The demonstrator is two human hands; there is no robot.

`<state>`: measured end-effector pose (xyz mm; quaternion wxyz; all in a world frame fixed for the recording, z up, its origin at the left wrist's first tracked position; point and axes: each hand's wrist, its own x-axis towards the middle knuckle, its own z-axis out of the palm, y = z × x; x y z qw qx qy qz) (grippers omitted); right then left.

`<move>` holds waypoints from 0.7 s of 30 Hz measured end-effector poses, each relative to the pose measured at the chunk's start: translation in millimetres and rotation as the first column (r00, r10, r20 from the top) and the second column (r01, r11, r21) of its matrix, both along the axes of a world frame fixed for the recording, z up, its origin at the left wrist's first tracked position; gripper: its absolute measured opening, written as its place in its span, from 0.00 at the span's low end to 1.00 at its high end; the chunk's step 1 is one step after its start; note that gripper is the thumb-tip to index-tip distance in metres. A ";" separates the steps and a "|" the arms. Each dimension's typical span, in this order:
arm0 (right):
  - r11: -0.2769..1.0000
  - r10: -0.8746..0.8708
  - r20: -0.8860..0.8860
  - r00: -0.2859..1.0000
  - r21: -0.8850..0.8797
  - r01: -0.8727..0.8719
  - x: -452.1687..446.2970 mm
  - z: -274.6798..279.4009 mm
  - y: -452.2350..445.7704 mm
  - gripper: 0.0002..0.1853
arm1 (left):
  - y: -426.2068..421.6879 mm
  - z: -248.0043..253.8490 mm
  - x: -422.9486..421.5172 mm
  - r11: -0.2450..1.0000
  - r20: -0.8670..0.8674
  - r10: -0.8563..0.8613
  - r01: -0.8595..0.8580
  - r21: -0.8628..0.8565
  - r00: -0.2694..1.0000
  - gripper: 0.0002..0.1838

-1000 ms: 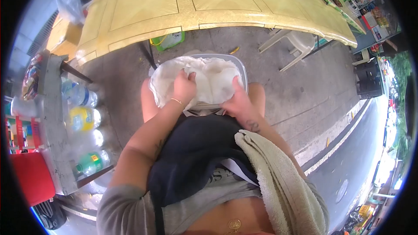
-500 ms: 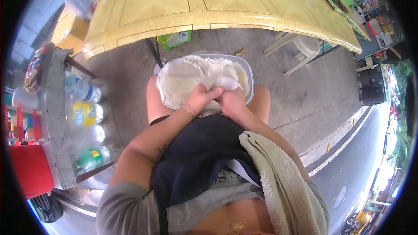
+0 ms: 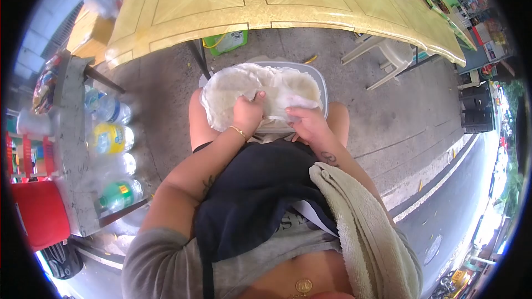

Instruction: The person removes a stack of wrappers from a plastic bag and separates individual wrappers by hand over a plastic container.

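Note:
A clear plastic tub [image 3: 324, 86] rests on my lap. Heaped in it, and lapping over its left side, are thin white round sheets that look like spring roll wrappers [image 3: 227, 86]. My left hand [image 3: 249, 112] is closed, thumb up, pinching the edge of a wrapper near the middle of the pile. To its right, my right hand [image 3: 310, 125] has its thumb over another part of that whitish wrapper [image 3: 285, 102], fingers curled under at the tub's near side. The wrapper stretches between the two hands; where its edges end against the pile is hard to make out.
A yellow-covered table [image 3: 205, 5] stands ahead, with a green container [image 3: 227, 42] beneath it. Plastic bottles [image 3: 111, 138] line a shelf at left. A white plastic chair [image 3: 388, 58] is at right. A towel [image 3: 346, 216] hangs over my right shoulder.
My hands have moved apart from where they met over the tub's near side. The left went slightly up and the right shifted right, with the bunched wrapper now spread between them.

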<state>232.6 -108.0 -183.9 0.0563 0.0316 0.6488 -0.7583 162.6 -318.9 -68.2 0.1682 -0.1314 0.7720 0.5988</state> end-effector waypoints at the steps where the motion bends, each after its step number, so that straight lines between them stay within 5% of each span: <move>1: 1.000 0.004 -0.010 1.000 0.002 -0.004 0.6 -8.5 3.0 0.26 | 0.7 0.1 -0.2 1.000 -0.020 -0.006 0.006 -0.005 1.000 0.28; 6: 1.000 0.001 0.043 0.999 -0.019 -0.001 7.2 -21.9 13.2 0.28 | 0.3 4.4 -0.6 0.999 -0.065 0.011 -0.009 0.045 0.998 0.26; 9: 0.998 -0.010 0.100 0.995 -0.060 0.016 7.0 -22.8 24.2 0.29 | 2.6 -3.3 -4.0 0.947 0.009 0.182 -0.178 0.267 0.983 0.23; 14: 0.960 -0.008 0.272 0.962 -0.266 0.083 10.3 -31.8 49.2 0.31 | -11.7 -9.0 -14.2 0.955 0.083 0.124 -0.142 0.259 0.989 0.19; 19: 0.597 0.088 0.491 0.867 -0.722 0.348 15.2 -42.4 77.7 0.30 | -26.4 -12.9 -25.5 0.971 0.045 0.111 -0.118 0.206 0.993 0.17; 21: 0.789 0.010 0.402 0.916 -0.565 0.239 11.3 -41.8 75.9 0.26 | -28.9 -7.8 -21.9 0.964 -0.027 0.101 -0.091 0.249 0.995 0.17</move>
